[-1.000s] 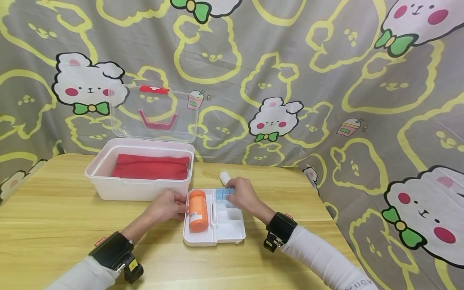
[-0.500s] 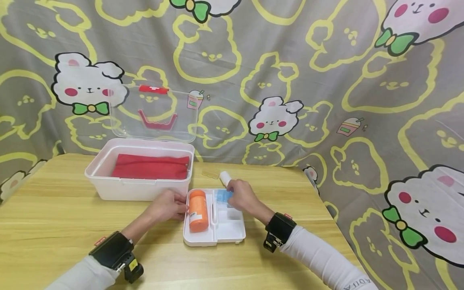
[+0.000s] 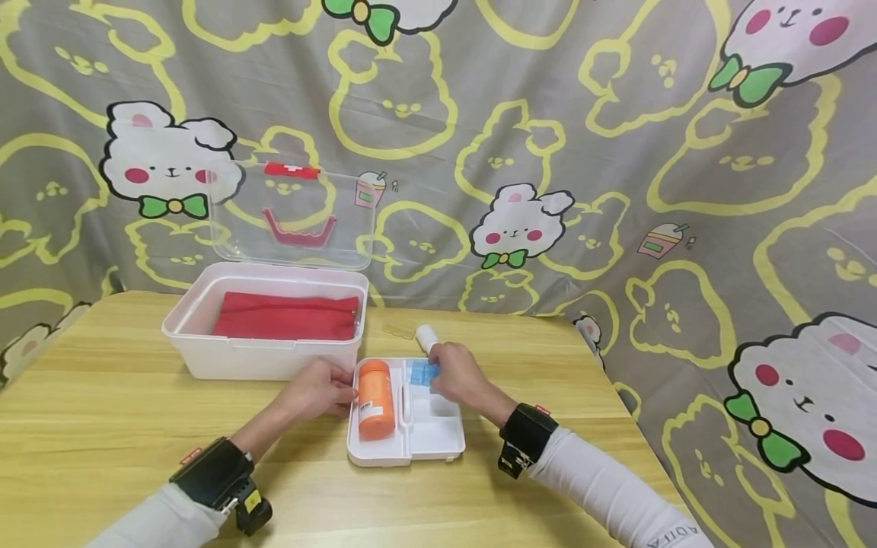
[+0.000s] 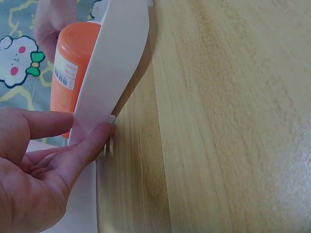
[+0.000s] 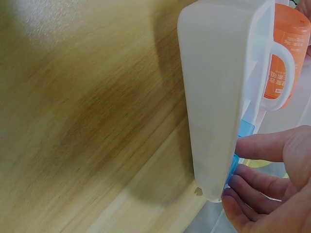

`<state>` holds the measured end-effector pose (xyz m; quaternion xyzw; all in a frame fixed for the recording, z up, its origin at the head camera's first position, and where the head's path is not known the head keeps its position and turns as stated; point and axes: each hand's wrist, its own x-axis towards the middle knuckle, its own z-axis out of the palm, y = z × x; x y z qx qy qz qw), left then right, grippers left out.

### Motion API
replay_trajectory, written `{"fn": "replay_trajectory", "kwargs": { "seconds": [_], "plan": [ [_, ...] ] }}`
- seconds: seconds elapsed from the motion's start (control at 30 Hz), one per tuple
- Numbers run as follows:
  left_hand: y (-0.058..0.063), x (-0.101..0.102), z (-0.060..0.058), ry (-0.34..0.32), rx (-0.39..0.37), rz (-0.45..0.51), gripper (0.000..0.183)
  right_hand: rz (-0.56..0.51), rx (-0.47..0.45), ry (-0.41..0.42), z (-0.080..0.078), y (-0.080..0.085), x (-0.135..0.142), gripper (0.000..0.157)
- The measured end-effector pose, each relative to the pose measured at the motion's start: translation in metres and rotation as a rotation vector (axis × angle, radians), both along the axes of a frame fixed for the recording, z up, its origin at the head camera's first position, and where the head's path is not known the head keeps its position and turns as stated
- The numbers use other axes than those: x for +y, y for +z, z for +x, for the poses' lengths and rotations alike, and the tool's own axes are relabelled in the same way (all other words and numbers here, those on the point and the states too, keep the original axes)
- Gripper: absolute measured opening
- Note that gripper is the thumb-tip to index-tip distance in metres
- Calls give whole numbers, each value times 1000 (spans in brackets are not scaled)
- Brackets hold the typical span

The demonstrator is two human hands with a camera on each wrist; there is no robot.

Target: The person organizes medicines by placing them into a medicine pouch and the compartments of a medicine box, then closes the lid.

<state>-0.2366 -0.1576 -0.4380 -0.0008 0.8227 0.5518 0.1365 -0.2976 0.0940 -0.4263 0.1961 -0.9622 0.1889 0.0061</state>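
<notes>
Pinching a blue case (image 3: 422,373) in the far right section of the tray (image 3: 438,438), the right hand (image 3: 460,374) has thumb and fingers slightly apart around it. Left hand (image 3: 314,391) holds the tray's left wall, thumb and fingers nearly closed on it. Orange bottle (image 3: 376,403) lies in the tray's left half, and the open box (image 3: 260,360) behind holds a red pouch (image 3: 288,318).

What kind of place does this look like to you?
Probably a makeshift indoor recording corner: a cartoon-print curtain hangs close behind a wooden table, and small black cameras are strapped to both wrists.
</notes>
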Motion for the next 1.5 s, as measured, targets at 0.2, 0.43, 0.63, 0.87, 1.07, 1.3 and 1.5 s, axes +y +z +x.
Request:
{"fn": "replay_trajectory", "kwargs": {
  "seconds": [0.2, 0.43, 0.63, 0.87, 1.07, 1.3, 1.5],
  "plan": [
    [0, 0, 0, -1, 5, -6, 30, -16, -7, 8, -1, 3, 0, 35],
    [0, 0, 0, 4, -2, -7, 30, -54, -14, 19, -6, 7, 0, 34],
    [1, -1, 1, 5, 2, -6, 30, -115, 22, 34, -14, 13, -2, 28],
    [2, -2, 1, -12, 16, -5, 33, -124, 77, -66, -33, 14, -8, 26],
    [1, 0, 1, -18, 21, -3, 32, -128, 49, -168, -48, 7, -9, 30],
    [1, 0, 0, 7, 4, -1, 29, -186, 4, -211, -58, -3, -13, 56],
    [2, -1, 0, -19, 18, 6, 32, -150, -30, -238, -59, -8, -14, 52]
  ]
}}
